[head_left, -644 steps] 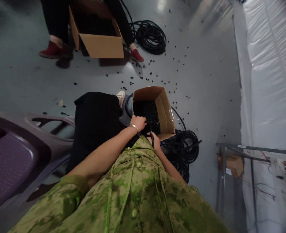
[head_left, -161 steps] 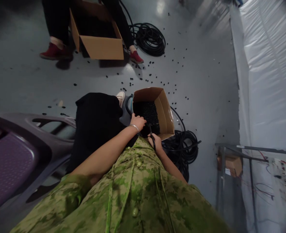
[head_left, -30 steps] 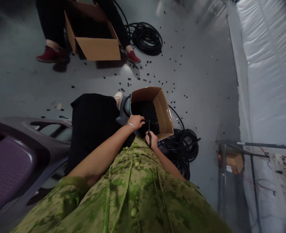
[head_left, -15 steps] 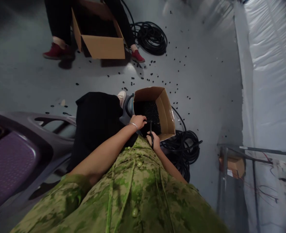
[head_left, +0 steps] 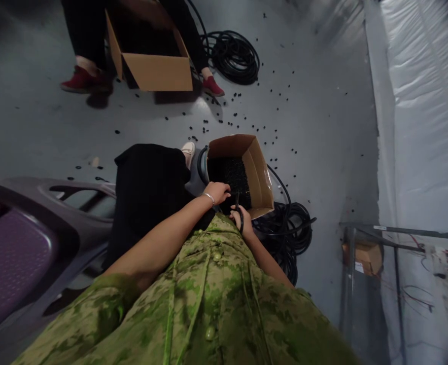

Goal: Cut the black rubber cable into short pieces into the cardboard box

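A cardboard box (head_left: 264,177) stands open in front of me, its bottom covered with small black pieces (head_left: 237,175). Over its near part, my left hand (head_left: 219,192) is closed in a pinch on a black hose; barely any of the end shows past the fingertips. My right hand (head_left: 242,218) is wrapped round black-handled scissors (head_left: 239,215), blades pointing away from me toward the left fingertips. Part of the black hose (head_left: 201,167) curves along the box's left side.
Coiled black hose (head_left: 298,228) lies right of the box. Across the floor, another person with red shoes (head_left: 213,86) straddles a larger cardboard box (head_left: 159,73), beside another hose coil (head_left: 239,57). Small black rings are scattered between. A purple-seated chair (head_left: 14,268) stands left; a metal frame (head_left: 349,274) stands right.
The short black hose end that stuck out from my left hand to the scissor blades no longer shows there. My right hand and the scissors have shifted slightly.
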Demonstrator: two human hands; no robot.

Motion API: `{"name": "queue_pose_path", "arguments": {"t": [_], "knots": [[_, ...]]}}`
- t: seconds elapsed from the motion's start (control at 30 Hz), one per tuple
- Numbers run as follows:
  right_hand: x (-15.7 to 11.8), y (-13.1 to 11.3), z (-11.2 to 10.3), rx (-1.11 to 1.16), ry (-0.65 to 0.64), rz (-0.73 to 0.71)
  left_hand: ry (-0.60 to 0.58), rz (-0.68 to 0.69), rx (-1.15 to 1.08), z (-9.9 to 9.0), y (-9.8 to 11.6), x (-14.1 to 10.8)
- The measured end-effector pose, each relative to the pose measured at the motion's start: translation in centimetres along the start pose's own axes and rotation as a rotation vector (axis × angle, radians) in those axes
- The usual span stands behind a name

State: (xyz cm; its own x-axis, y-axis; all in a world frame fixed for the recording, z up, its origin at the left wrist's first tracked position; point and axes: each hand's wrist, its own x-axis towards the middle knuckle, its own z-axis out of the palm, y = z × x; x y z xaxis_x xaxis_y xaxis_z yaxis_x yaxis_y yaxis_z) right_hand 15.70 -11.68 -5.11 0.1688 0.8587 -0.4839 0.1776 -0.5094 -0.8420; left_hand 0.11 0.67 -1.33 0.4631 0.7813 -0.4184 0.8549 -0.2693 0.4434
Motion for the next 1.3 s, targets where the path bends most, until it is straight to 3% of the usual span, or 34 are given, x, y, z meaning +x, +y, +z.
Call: {"name": "queue_pose_path", "arguments": {"t": [0.3,1.3], "knots": [[-0.30,-0.82,0.14,-0.026,0.035,-0.002,-0.031,0.008,0.032,-0.57,0.80,-0.38],[-0.42,-0.68,0.11,0.071,0.001,0.033,-0.025,0.020,0.033,-0.53,0.66,-0.37]]}}
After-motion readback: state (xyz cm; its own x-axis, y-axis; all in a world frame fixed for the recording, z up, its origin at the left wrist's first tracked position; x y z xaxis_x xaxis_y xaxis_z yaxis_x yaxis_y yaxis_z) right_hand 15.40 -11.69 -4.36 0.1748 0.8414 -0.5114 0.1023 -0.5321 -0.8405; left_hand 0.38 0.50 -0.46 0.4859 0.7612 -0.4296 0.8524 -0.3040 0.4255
